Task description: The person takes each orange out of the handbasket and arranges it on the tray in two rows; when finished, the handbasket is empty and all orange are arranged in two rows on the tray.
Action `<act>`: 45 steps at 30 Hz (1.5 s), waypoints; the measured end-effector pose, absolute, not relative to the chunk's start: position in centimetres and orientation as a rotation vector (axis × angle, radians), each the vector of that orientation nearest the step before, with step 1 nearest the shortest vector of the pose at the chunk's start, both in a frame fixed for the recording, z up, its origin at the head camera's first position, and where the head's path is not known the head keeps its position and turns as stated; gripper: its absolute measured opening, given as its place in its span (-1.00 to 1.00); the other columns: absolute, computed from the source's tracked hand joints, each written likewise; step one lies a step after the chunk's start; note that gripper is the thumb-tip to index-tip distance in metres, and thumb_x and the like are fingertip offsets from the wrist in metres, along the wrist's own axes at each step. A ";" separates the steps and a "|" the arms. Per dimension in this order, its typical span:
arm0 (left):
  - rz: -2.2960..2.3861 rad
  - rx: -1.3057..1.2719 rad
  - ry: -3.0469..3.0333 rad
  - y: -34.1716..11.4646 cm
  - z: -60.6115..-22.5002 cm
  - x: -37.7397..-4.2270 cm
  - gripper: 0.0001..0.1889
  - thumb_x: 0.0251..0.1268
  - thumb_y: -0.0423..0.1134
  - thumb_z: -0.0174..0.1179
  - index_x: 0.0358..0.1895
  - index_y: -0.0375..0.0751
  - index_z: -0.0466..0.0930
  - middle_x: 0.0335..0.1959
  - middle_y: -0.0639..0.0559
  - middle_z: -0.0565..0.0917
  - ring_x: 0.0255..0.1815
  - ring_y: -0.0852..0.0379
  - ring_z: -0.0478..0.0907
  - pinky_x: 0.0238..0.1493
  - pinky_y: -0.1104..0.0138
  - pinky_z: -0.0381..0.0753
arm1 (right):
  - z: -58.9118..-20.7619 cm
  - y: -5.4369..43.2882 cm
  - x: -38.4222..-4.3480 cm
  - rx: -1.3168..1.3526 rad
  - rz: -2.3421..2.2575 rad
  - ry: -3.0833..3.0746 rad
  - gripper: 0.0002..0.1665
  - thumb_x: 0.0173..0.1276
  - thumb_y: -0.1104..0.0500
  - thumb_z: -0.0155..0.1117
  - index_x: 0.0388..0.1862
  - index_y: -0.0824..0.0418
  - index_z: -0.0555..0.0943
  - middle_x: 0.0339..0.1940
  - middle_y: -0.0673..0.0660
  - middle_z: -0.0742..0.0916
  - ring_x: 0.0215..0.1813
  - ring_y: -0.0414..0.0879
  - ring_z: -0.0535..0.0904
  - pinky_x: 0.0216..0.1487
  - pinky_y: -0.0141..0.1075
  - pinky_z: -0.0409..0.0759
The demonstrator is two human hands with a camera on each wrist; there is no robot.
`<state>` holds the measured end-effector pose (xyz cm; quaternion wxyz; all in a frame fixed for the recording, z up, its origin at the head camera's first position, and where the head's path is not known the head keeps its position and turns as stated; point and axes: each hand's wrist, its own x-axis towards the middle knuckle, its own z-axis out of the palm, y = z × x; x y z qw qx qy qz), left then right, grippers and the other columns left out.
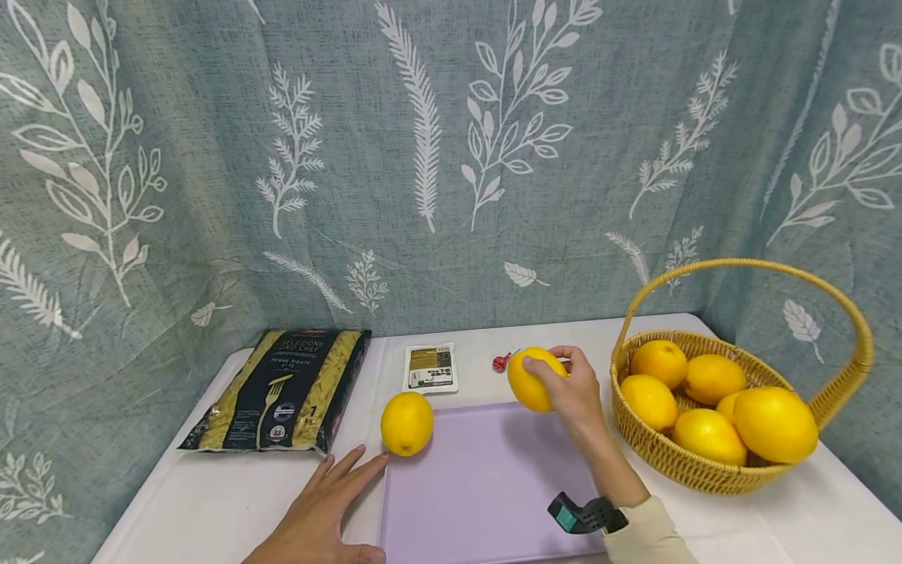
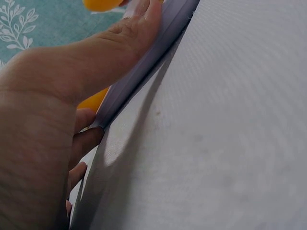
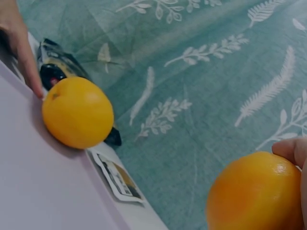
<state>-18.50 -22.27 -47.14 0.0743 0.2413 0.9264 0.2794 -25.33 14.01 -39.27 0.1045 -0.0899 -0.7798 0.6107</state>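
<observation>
My right hand point(image 1: 574, 392) grips an orange point(image 1: 533, 381) above the far right part of a lilac tray point(image 1: 486, 486). The same held orange point(image 3: 256, 194) fills the lower right of the right wrist view. A second orange point(image 1: 406, 424) sits at the tray's far left corner. My left hand point(image 1: 327, 509) lies along the tray's left edge with fingers spread, its fingertips close to that second orange. In the left wrist view, the left thumb point(image 2: 136, 36) reaches to the tray's side.
A wicker basket point(image 1: 676, 462) with a tall handle holds several oranges at the right. Behind the tray lie a flat packet point(image 1: 431, 368) and a small red-wrapped lollipop point(image 1: 501, 362). A bag of penne pasta point(image 1: 282, 392) lies at the left. A patterned curtain point(image 1: 451, 157) hangs behind the table.
</observation>
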 end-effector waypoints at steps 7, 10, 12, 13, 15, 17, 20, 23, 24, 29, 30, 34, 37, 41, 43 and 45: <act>0.866 0.644 2.740 -22.1 -47.0 -18.6 0.13 -0.09 0.36 0.46 0.59 0.04 0.19 0.60 -0.21 0.20 0.60 -0.40 -0.02 0.51 -0.45 -0.34 | -39.9 13.1 -25.4 -0.261 1.778 -2.341 -0.38 0.30 -0.12 0.39 0.14 0.23 0.45 -0.06 0.27 0.57 -0.09 0.06 0.54 -0.19 -0.40 0.58; 0.858 0.650 2.747 -22.1 -47.0 -18.6 0.13 -0.10 0.36 0.46 0.59 0.03 0.20 0.59 -0.20 0.22 0.60 -0.39 -0.01 0.51 -0.45 -0.32 | -40.2 12.6 -25.4 -0.251 1.753 -2.358 -0.40 0.28 -0.11 0.41 0.12 0.22 0.47 -0.11 0.26 0.58 -0.12 0.05 0.55 -0.22 -0.38 0.58; 0.853 0.650 2.748 -22.1 -47.0 -18.6 0.13 -0.09 0.36 0.46 0.59 0.03 0.20 0.59 -0.19 0.22 0.61 -0.39 -0.01 0.51 -0.45 -0.31 | -40.5 12.3 -25.4 -0.242 1.743 -2.370 -0.41 0.28 -0.10 0.41 0.10 0.22 0.48 -0.14 0.25 0.58 -0.14 0.04 0.55 -0.24 -0.38 0.58; 0.852 0.650 2.746 -22.1 -46.9 -18.6 0.13 -0.08 0.35 0.46 0.60 0.03 0.19 0.59 -0.19 0.22 0.61 -0.38 -0.01 0.51 -0.45 -0.31 | -40.6 12.2 -25.4 -0.236 1.738 -2.378 -0.42 0.27 -0.10 0.40 0.10 0.22 0.48 -0.15 0.24 0.58 -0.15 0.04 0.55 -0.25 -0.38 0.58; 0.850 0.638 2.740 -22.1 -46.9 -18.5 0.13 -0.08 0.35 0.46 0.60 0.04 0.18 0.60 -0.18 0.21 0.61 -0.38 -0.03 0.51 -0.45 -0.33 | -40.8 11.8 -25.3 -0.225 1.731 -2.390 -0.42 0.27 -0.09 0.40 0.09 0.23 0.49 -0.17 0.24 0.59 -0.17 0.04 0.55 -0.26 -0.37 0.58; 0.849 0.620 2.729 -22.0 -46.9 -18.5 0.13 -0.07 0.35 0.46 0.60 0.05 0.17 0.61 -0.17 0.20 0.62 -0.37 -0.04 0.51 -0.45 -0.35 | -41.1 11.5 -25.3 -0.220 1.723 -2.407 -0.42 0.27 -0.10 0.40 0.09 0.24 0.49 -0.18 0.23 0.60 -0.18 0.03 0.55 -0.27 -0.36 0.57; 0.848 0.607 2.728 -22.0 -46.8 -18.6 0.14 -0.09 0.37 0.46 0.60 0.06 0.17 0.61 -0.15 0.20 0.62 -0.36 -0.05 0.52 -0.44 -0.36 | -41.5 11.0 -25.3 -0.214 1.712 -2.422 -0.42 0.27 -0.11 0.40 0.09 0.24 0.50 -0.20 0.22 0.61 -0.20 0.02 0.56 -0.27 -0.35 0.57; 0.855 0.617 2.738 -22.1 -47.0 -18.6 0.15 -0.13 0.38 0.47 0.60 0.07 0.19 0.60 -0.13 0.22 0.62 -0.35 -0.03 0.53 -0.42 -0.33 | -41.9 10.5 -25.2 -0.203 1.711 -2.435 -0.41 0.27 -0.10 0.40 0.09 0.25 0.49 -0.22 0.22 0.61 -0.21 0.01 0.56 -0.28 -0.35 0.58; 0.854 0.630 2.745 -22.1 -47.0 -18.6 0.15 -0.14 0.38 0.48 0.60 0.07 0.19 0.60 -0.12 0.23 0.62 -0.35 -0.02 0.54 -0.42 -0.31 | -42.0 10.3 -25.2 -0.198 1.712 -2.438 -0.41 0.27 -0.10 0.40 0.09 0.25 0.48 -0.22 0.22 0.61 -0.22 0.01 0.56 -0.28 -0.35 0.58; 0.836 0.727 2.804 -22.3 -47.3 -18.6 0.15 -0.14 0.39 0.46 0.59 0.09 0.20 0.57 -0.10 0.30 0.59 -0.36 0.07 0.52 -0.43 -0.19 | -42.5 9.4 -24.9 -0.168 1.697 -2.460 -0.39 0.28 -0.09 0.41 0.11 0.26 0.47 -0.24 0.21 0.63 -0.24 0.00 0.57 -0.29 -0.33 0.59; 0.829 0.749 2.819 -22.4 -47.4 -18.6 0.15 -0.13 0.41 0.45 0.59 0.09 0.20 0.56 -0.10 0.31 0.58 -0.37 0.09 0.52 -0.44 -0.16 | -42.6 9.2 -24.9 -0.164 1.692 -2.466 -0.39 0.28 -0.09 0.40 0.12 0.25 0.46 -0.25 0.21 0.63 -0.25 0.01 0.57 -0.29 -0.33 0.59; 0.818 0.802 2.857 -22.4 -47.5 -18.6 0.15 -0.13 0.44 0.43 0.59 0.09 0.20 0.54 -0.09 0.35 0.56 -0.36 0.14 0.51 -0.43 -0.09 | -43.2 8.5 -24.9 -0.141 1.668 -2.493 -0.36 0.29 -0.10 0.41 0.14 0.25 0.45 -0.22 0.22 0.63 -0.21 0.02 0.56 -0.26 -0.29 0.60; 0.821 0.783 2.846 -22.4 -47.4 -18.6 0.14 -0.12 0.42 0.43 0.59 0.09 0.20 0.54 -0.09 0.34 0.57 -0.36 0.12 0.52 -0.43 -0.12 | -43.5 8.1 -24.9 -0.133 1.626 -2.506 -0.37 0.29 -0.08 0.41 0.14 0.27 0.45 -0.19 0.21 0.61 -0.18 0.03 0.54 -0.21 -0.25 0.58; 0.809 0.734 2.808 -22.4 -47.3 -18.6 0.14 -0.10 0.40 0.44 0.60 0.07 0.19 0.56 -0.10 0.30 0.59 -0.35 0.07 0.53 -0.42 -0.17 | -43.6 7.7 -24.7 -0.114 1.566 -2.500 -0.45 0.31 0.00 0.41 0.11 0.29 0.47 -0.19 0.22 0.61 -0.18 0.03 0.52 -0.16 -0.21 0.57; 0.807 0.708 2.789 -22.3 -47.2 -18.5 0.14 -0.10 0.40 0.44 0.60 0.06 0.18 0.57 -0.11 0.28 0.60 -0.35 0.05 0.54 -0.42 -0.20 | -43.6 7.5 -24.6 -0.082 1.540 -2.489 -0.48 0.32 0.03 0.41 0.08 0.31 0.48 -0.18 0.23 0.61 -0.19 0.03 0.54 -0.15 -0.18 0.59; 0.809 0.689 2.776 -22.3 -47.1 -18.5 0.14 -0.10 0.39 0.45 0.60 0.06 0.18 0.58 -0.11 0.27 0.61 -0.35 0.03 0.54 -0.42 -0.23 | -43.6 7.4 -24.4 -0.059 1.529 -2.480 -0.51 0.34 0.05 0.40 0.06 0.32 0.49 -0.18 0.24 0.62 -0.19 0.02 0.55 -0.14 -0.16 0.61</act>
